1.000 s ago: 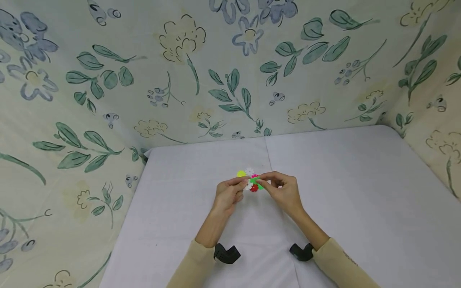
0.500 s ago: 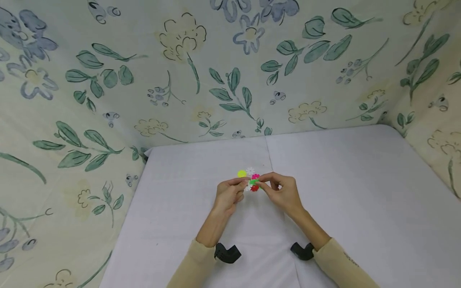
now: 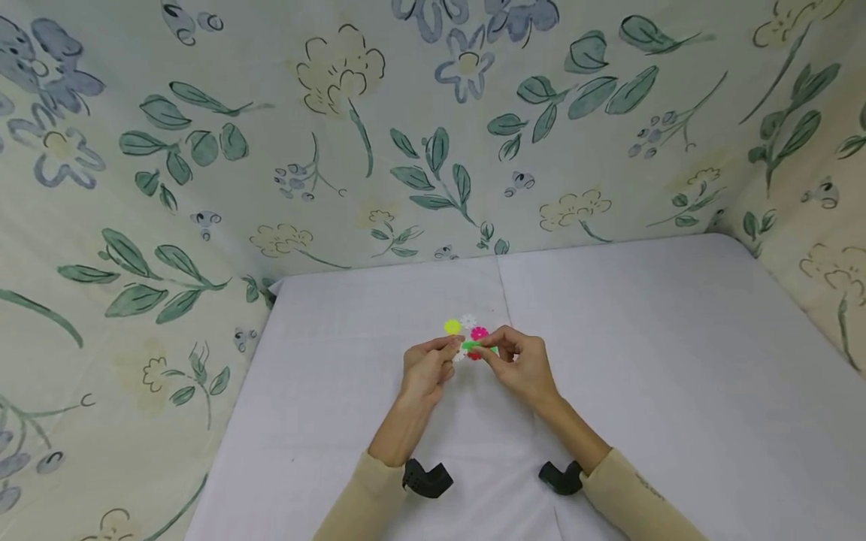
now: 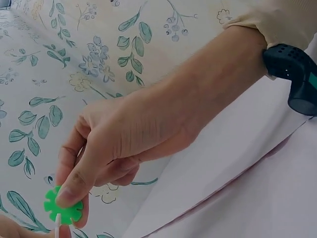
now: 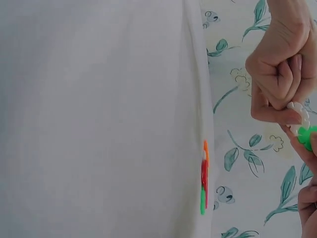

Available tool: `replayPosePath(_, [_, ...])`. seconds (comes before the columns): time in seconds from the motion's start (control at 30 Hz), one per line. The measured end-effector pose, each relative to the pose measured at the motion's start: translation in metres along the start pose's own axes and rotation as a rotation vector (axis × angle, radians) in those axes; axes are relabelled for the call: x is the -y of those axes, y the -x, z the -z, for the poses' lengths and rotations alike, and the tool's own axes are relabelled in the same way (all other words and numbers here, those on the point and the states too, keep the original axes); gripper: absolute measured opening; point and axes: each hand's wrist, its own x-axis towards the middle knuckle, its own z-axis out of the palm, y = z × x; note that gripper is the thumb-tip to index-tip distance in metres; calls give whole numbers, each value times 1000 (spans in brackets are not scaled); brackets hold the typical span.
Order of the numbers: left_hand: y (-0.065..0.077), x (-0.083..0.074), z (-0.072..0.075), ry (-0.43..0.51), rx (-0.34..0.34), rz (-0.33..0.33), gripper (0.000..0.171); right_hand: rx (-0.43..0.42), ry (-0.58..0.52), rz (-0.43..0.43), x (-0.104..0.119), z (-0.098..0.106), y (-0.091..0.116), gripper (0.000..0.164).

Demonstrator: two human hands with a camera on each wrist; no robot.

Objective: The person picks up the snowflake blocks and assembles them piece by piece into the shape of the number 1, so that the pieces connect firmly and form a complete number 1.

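Head, right hand: right hand point(image 3: 524, 368) has thumb and index closed in a pinch on green disc point(image 3: 470, 345); disc sits between both hands, above table point(image 3: 338, 391).
Head, left hand: left hand point(image 3: 426, 368) at 8 o'clock of green disc, thumb against index; what it has hold of is too small to tell here.
Head, other discs: clocked from green disc, yellow disc point(image 3: 452, 327) between 10 and 11, clear disc point(image 3: 468, 321) at 12, pink disc point(image 3: 479, 333) between 1 and 2, red disc point(image 3: 475, 356) at 5, partly hidden.
Head, pale patch: between 7 and 8, just under left fingertips; can't tell if held or lying on table.
Head, rig: black mount on each wrist, left mount point(image 3: 428, 479), right mount point(image 3: 561, 478); beige sleeves behind.
Head, backdrop: floral cloth point(image 3: 433, 83) from 9 through 12 to 3.
Left wrist, right hand: arm enters from 2 o'clock; thumb flat on face of green disc, no gap.
Left wrist, white disc: white disc point(image 4: 57, 227) edge-on at green disc's 6 o'clock side, touching; depth of any overlap can't be told. Left hand fingers at 8, mostly cut off.
Right wrist, left hand: pinches white disc, thumb on it, other fingers curled.
Right wrist, green disc: between 5 and 6 of white disc, right thumb on it at frame edge.
Right wrist, strips: coloured strips point(image 5: 204, 178) at 8 from white disc, by table edge; orange end at 12, green at 6.
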Motion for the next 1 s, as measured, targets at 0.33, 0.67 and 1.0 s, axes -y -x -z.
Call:
replayPosePath(0.33, [0, 4, 6, -45, 38, 37, 18, 153, 41, -6, 0, 10, -5, 17])
replayPosePath(0.67, [1, 7, 0, -7, 0, 19, 22, 86, 22, -53, 0, 4, -1, 18])
replayPosePath(1.0, [1, 11, 1, -25, -39, 33, 12, 102, 22, 59, -4, 1, 1, 18])
